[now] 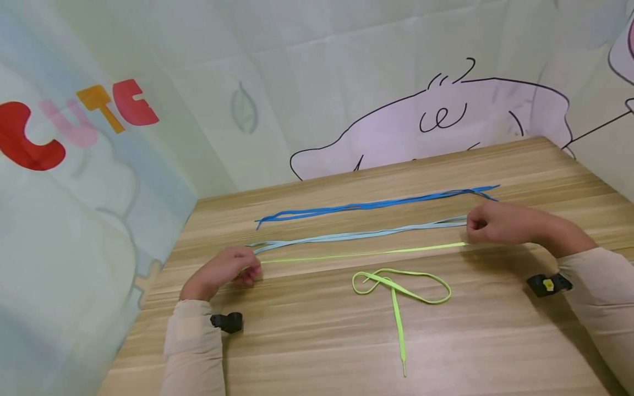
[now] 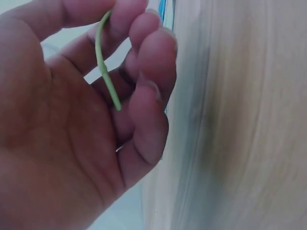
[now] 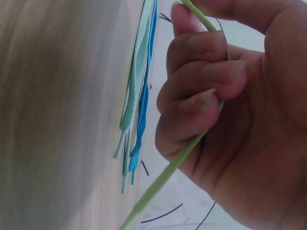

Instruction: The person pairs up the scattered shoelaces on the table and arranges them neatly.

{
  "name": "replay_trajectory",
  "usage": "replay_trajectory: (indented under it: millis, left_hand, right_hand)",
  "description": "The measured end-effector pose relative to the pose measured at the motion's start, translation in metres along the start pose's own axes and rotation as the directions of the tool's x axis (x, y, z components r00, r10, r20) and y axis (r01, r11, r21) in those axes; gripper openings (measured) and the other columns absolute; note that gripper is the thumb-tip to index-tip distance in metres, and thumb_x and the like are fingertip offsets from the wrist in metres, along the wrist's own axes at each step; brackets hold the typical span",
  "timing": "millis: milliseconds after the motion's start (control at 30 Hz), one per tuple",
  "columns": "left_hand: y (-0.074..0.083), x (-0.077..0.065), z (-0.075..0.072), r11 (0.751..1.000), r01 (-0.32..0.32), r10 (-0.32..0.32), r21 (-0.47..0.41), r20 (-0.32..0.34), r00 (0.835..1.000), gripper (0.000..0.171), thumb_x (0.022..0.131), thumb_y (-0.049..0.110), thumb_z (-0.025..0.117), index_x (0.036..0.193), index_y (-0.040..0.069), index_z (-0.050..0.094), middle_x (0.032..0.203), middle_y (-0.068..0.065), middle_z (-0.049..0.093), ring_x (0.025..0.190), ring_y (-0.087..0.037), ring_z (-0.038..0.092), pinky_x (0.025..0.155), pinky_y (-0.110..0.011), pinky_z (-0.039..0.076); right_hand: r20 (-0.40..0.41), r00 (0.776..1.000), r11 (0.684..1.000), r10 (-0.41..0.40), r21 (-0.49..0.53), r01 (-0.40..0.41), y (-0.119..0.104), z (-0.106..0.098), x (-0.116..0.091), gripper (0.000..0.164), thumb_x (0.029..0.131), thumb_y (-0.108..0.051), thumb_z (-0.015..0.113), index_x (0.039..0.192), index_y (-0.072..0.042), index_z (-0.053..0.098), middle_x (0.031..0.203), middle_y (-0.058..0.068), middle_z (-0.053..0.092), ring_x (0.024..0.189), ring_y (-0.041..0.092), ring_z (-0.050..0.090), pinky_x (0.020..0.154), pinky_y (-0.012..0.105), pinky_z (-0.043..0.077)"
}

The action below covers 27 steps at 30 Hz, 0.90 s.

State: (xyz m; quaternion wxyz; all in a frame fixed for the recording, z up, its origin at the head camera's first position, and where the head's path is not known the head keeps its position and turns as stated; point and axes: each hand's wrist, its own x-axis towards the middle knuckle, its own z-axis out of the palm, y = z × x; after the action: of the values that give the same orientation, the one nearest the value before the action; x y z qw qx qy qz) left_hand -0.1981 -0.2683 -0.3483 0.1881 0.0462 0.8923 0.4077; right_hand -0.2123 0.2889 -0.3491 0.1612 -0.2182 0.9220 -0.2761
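A yellow-green shoelace [image 1: 396, 252] is stretched nearly straight between my two hands. My left hand [image 1: 225, 272] pinches it near one end between thumb and forefinger; in the left wrist view its tip [image 2: 106, 76] hangs down inside the palm. My right hand [image 1: 512, 223] grips the other end, which runs under the curled fingers [image 3: 192, 108] and sticks out below them in the right wrist view. Just beyond lie light blue shoelaces [image 1: 346, 236], side by side. Nearer to me, another yellow-green shoelace [image 1: 398, 322] lies loosely looped on the table, its tipped end toward me.
Dark blue shoelaces [image 1: 366, 205] lie lengthwise farther back on the wooden table [image 1: 307, 341]. A printed cloth [image 1: 346, 66] with cartoon drawings hangs behind the table and along its left side. Each wrist wears a small black camera [image 1: 228, 322].
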Motion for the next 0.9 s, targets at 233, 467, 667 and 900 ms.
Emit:
replay_trajectory:
  millis: [233,467,667,900]
  left_hand:
    - [-0.0026,0.0024,0.0002,0.996,0.023,-0.026,0.082,0.030,0.999,0.021,0.095,0.019,0.060,0.089,0.002,0.071,0.081,-0.005,0.066,0.074,-0.021,0.063,0.068,-0.034,0.053]
    - [-0.0040,0.0017,0.0005,0.991,0.044,-0.047,0.129,0.024,0.999,0.022,0.096,0.020,0.062,0.083,0.004,0.068,0.078,-0.005,0.063,0.072,-0.019,0.062,0.066,-0.032,0.052]
    - [-0.0031,-0.0009,-0.0002,0.979,0.059,-0.062,0.193,0.007,0.998,0.028,0.092,0.022,0.066,0.070,0.008,0.058,0.071,-0.001,0.057,0.068,-0.017,0.059,0.064,-0.030,0.050]
    - [-0.0005,-0.0070,-0.0024,0.969,0.088,-0.090,0.232,-0.001,0.996,0.030,0.091,0.027,0.070,0.071,0.007,0.060,0.071,0.000,0.059,0.066,-0.016,0.058,0.064,-0.031,0.049]
  right_hand:
    - [0.031,0.999,1.000,0.009,-0.030,-0.009,0.0012,0.0010,0.0015,0.018,0.092,-0.014,0.065,0.076,-0.013,0.058,0.070,-0.003,0.047,0.065,0.014,0.046,0.057,0.027,0.037]
    - [0.044,0.999,0.999,0.009,-0.043,-0.007,0.0051,0.0013,0.0011,0.018,0.092,-0.015,0.066,0.076,-0.014,0.058,0.070,-0.004,0.047,0.063,0.013,0.045,0.056,0.027,0.037]
    - [0.057,0.998,0.999,0.008,-0.033,-0.007,0.0068,0.0017,0.0015,0.012,0.090,-0.013,0.066,0.079,-0.013,0.061,0.072,-0.003,0.050,0.066,0.014,0.047,0.058,0.027,0.039]
    - [0.062,0.998,0.999,-0.006,-0.048,0.009,0.0091,0.0031,0.0050,0.011,0.089,-0.012,0.068,0.080,-0.013,0.062,0.072,-0.005,0.050,0.067,0.013,0.047,0.059,0.026,0.039]
